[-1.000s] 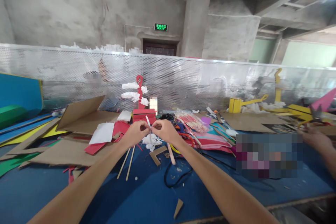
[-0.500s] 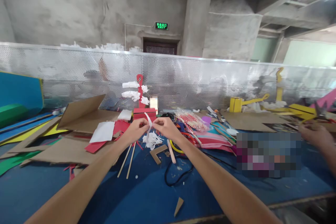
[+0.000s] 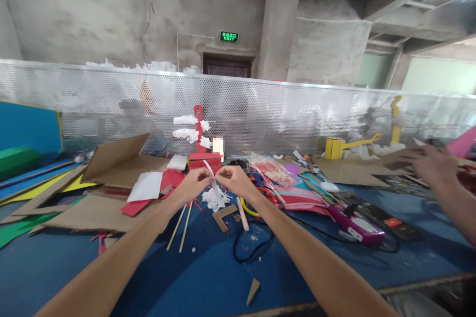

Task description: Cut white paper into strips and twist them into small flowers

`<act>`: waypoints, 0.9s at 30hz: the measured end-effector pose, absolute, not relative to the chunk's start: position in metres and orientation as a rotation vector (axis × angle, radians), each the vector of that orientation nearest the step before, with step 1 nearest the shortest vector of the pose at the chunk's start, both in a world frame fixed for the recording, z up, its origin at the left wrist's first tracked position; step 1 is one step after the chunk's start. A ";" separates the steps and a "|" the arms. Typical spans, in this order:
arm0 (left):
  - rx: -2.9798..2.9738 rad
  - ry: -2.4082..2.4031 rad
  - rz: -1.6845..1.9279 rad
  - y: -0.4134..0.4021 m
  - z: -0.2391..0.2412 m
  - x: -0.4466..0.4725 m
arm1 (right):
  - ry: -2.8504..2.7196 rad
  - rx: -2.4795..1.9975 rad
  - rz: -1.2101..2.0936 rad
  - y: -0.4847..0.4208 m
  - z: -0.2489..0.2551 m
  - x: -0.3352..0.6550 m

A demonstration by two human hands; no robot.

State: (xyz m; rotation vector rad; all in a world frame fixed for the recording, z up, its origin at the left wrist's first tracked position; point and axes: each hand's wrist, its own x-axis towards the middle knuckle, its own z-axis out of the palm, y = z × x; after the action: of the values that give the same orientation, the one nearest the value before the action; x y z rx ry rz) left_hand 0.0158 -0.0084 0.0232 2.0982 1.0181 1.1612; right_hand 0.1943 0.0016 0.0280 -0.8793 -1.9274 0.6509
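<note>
My left hand (image 3: 196,181) pinches a thin white paper strip (image 3: 208,167) near the middle of the table. Fingertips of my right hand (image 3: 232,180) are closed on the same strip from the other side, close to the left fingertips. Below both hands lies a small heap of crumpled white paper strips (image 3: 214,200). Just beyond them stands a red box (image 3: 205,160). Behind it rises a red upright piece (image 3: 199,126) with white wrapped paper bits sticking out on either side.
Cardboard pieces (image 3: 89,212) and white paper (image 3: 146,186) lie at left. Two thin sticks (image 3: 185,230), a cardboard corner piece (image 3: 224,215) and a black cord (image 3: 241,260) lie nearer. At right are a purple tool (image 3: 357,225) and a co-worker's hand (image 3: 433,166). A perforated metal screen (image 3: 275,109) stands behind.
The white strip between my fingers has tilted slightly, while my hands stay almost in place. At right, the co-worker's hand has moved left and up, beside a piece of cardboard.
</note>
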 end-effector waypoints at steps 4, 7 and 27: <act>2.125 0.994 1.150 -0.006 0.020 0.015 | -1.945 -0.865 0.634 0.003 0.028 0.194; 2.152 1.006 1.143 -0.005 0.020 0.014 | -1.947 -0.864 0.632 0.002 0.028 0.194; 2.241 1.109 1.172 -0.004 0.019 0.012 | -2.110 -0.950 0.163 -0.004 0.025 0.193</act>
State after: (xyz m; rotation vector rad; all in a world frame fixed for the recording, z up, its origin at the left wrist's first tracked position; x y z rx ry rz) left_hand 0.0119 -0.0039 0.0186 2.2407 1.1088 1.1716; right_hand 0.1927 -0.0043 0.0251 -0.9501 -2.1095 0.1628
